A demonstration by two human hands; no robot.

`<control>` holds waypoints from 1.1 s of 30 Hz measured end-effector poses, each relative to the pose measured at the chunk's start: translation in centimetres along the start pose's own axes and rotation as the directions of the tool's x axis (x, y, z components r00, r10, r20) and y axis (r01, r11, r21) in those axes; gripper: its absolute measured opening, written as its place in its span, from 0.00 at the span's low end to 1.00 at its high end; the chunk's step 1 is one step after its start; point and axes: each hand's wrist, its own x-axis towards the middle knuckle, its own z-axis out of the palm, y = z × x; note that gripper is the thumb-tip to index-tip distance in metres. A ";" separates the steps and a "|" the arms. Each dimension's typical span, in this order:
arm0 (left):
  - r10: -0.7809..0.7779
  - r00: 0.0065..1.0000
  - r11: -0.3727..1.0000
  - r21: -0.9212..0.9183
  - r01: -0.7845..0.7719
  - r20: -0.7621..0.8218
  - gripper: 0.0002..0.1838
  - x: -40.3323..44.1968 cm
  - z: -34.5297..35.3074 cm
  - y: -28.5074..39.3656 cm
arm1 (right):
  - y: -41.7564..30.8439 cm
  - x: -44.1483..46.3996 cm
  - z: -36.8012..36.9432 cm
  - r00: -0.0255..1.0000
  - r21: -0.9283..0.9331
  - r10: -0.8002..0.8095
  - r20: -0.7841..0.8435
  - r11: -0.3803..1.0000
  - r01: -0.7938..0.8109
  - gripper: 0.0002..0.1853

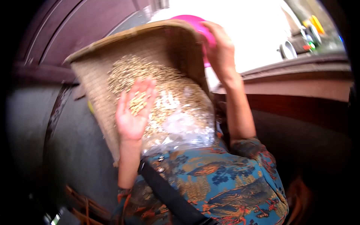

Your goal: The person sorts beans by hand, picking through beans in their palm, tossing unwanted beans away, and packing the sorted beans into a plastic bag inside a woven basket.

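Observation:
A woven bamboo winnowing basket (93,78) rests against my lap, tilted, with a heap of pale tan grains (135,67) in it. Over the heap, my left hand (133,118) is palm up with fingers extended, bearing a small pile of grains. A clear, crinkled plastic bag (187,127) lies over the near part of the heap. At the basket's far right corner, my right hand (221,50) is curled around the edge of a pink plastic basin (195,22). The basket partly hides that basin.
Dark reddish wooden panels (75,30) stand at the far left above a grey floor (26,123). A wooden ledge (296,80) runs along the right. Several blurred items, one a yellow object (317,24), are at the upper right beyond the bright ground.

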 end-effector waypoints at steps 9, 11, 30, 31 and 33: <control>-0.012 0.999 1.000 0.006 0.012 0.046 0.30 0.5 0.6 -0.4 | -8.6 -4.5 -1.9 0.920 0.555 -0.044 0.388 0.808 -0.195 0.11; -0.045 0.995 0.999 -0.013 0.046 0.092 0.30 0.5 0.2 -0.3 | -9.8 -5.0 -1.4 0.909 0.564 -0.092 0.407 0.808 -0.171 0.12; -0.048 0.997 0.999 0.021 0.047 0.057 0.30 0.3 -1.0 -0.5 | -10.4 -7.7 0.0 0.920 0.408 -0.190 0.343 0.912 0.036 0.10; -0.055 0.995 0.998 0.032 0.052 0.084 0.29 0.2 -0.8 -0.4 | -10.3 -7.4 -0.2 0.920 0.439 -0.195 0.339 0.898 0.028 0.10; -0.048 0.999 0.996 -0.069 0.050 0.020 0.29 -0.1 0.1 -0.5 | -10.3 -7.2 0.1 0.926 0.514 -0.155 0.346 0.857 -0.049 0.10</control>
